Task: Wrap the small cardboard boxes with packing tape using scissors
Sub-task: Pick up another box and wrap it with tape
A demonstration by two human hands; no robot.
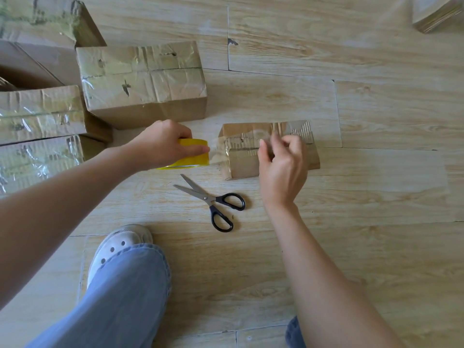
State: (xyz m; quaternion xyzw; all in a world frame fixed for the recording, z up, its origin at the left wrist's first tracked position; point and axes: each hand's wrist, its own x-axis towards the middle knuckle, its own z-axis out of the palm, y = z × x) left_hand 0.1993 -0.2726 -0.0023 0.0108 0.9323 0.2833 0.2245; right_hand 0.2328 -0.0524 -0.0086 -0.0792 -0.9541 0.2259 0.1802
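While left hand grips yellow tape roll, right hand pinches clear tape strip over small box on floor. Scissors lie near box, blades apart. Bigger taped boxes sit behind left hand.

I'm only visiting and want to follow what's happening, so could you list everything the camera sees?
small cardboard box: one, brown, partly taped, floor centre-right
tape roll: one, yellow, left of that box
tape strip: one, clear, stretched from roll to box
scissors: one pair, black handles, blades open, floor nearer the person
larger taped boxes: at least four, brown, clustered left
cut-off box: one, brown, top right corner
floor: pale wood pattern
shoe: one, white, bottom left
jeans: blue, bottom
left hand: grips the tape roll
right hand: pinches the tape strip above the box
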